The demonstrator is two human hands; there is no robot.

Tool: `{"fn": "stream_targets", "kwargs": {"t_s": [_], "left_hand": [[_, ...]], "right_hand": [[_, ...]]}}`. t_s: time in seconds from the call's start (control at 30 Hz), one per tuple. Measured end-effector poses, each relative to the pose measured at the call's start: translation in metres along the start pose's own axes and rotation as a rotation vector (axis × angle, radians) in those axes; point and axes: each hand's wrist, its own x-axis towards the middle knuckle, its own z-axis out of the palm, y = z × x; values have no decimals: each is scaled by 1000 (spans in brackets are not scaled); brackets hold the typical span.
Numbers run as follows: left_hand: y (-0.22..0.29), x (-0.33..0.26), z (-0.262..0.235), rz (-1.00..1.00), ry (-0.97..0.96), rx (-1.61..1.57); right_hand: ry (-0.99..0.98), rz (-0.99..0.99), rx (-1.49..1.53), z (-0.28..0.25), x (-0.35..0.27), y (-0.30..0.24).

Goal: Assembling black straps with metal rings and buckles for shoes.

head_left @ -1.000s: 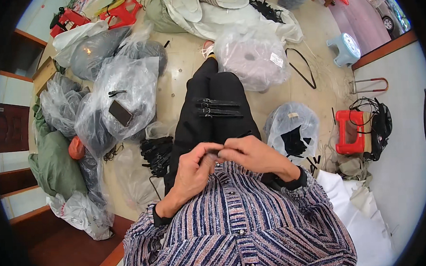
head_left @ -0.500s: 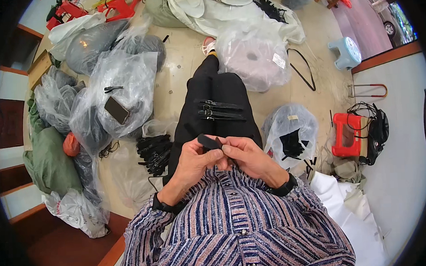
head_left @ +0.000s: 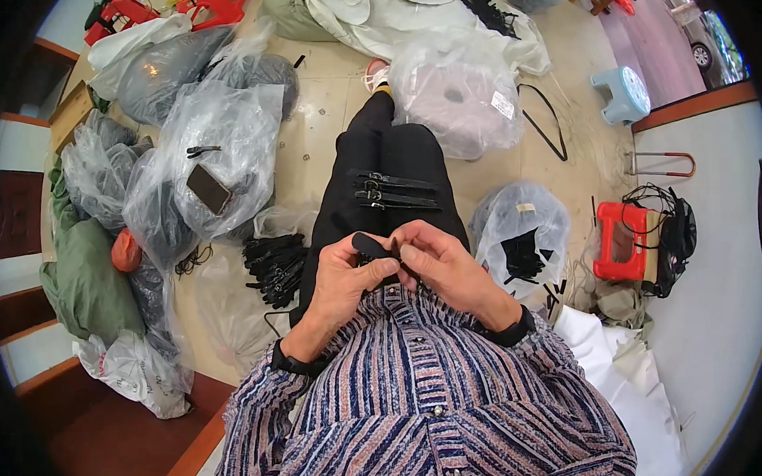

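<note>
Both hands are close together above the lap. The left hand (head_left: 346, 273) is closed, with the thumb and the fingers pinching a black strap (head_left: 369, 245), whose rounded end sticks out. The right hand (head_left: 437, 265) has its fingers curled and also pinches this strap, at its narrow dark part; the rest is hidden by the fingers. On the black trousers (head_left: 398, 150) lie three buckled straps (head_left: 398, 192), side by side. Left of the legs, on the floor (head_left: 315, 92), there is one pile of black straps (head_left: 276, 270), too crowded for counting. On the right stands one plastic bag (head_left: 493, 225) with black pieces (head_left: 524, 253) inside. One phone (head_left: 209, 190) and one black clip (head_left: 203, 150) rest on another plastic bag (head_left: 253, 124).
</note>
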Motion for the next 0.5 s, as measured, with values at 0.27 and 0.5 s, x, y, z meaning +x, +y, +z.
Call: {"fn": "stream_targets", "kwargs": {"t_s": [0.27, 0.5], "left_hand": [[-7, -1, 8, 101, -27, 57], [-17, -1, 3, 152, -29, 167]], "right_hand": [[46, 82, 255, -5, -6, 0], [110, -11, 223, -5, -13, 1]]}}
